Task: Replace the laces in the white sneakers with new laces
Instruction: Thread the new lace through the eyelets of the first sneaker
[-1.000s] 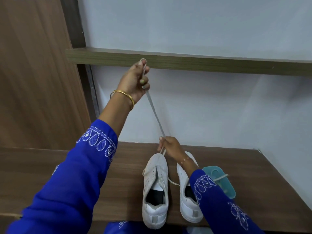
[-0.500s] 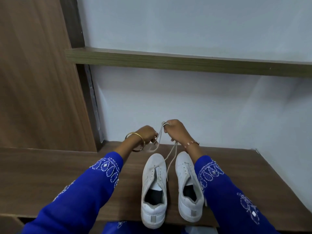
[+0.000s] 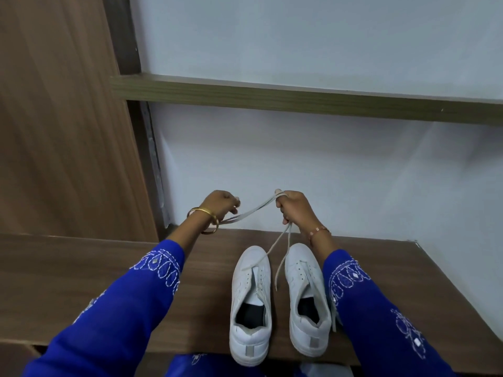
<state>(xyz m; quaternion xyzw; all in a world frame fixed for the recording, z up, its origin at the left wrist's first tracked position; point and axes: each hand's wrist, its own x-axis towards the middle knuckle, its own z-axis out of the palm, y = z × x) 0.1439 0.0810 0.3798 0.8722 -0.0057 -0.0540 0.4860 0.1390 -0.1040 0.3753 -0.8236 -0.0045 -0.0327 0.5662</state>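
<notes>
Two white sneakers stand side by side on the brown wooden shelf (image 3: 81,268), toes toward the wall: the left sneaker (image 3: 251,303) and the right sneaker (image 3: 306,297). A white lace (image 3: 255,209) runs doubled between my hands above the toes. My left hand (image 3: 220,204) pinches one end of the doubled stretch. My right hand (image 3: 292,208) grips the other end, with the lace looped over its forefinger. From my right hand two strands hang down: one reaches the left sneaker's front eyelets, the other dangles loose between the shoes.
A white wall rises just behind the shoes, with a narrow wooden ledge (image 3: 299,100) above my hands. A tall wooden panel (image 3: 60,118) closes the left side. A wall bounds the shelf on the right.
My left hand came down from high near the ledge to shelf level beside my right hand. The lace, taut before, is now doubled between both hands, which have moved slightly apart.
</notes>
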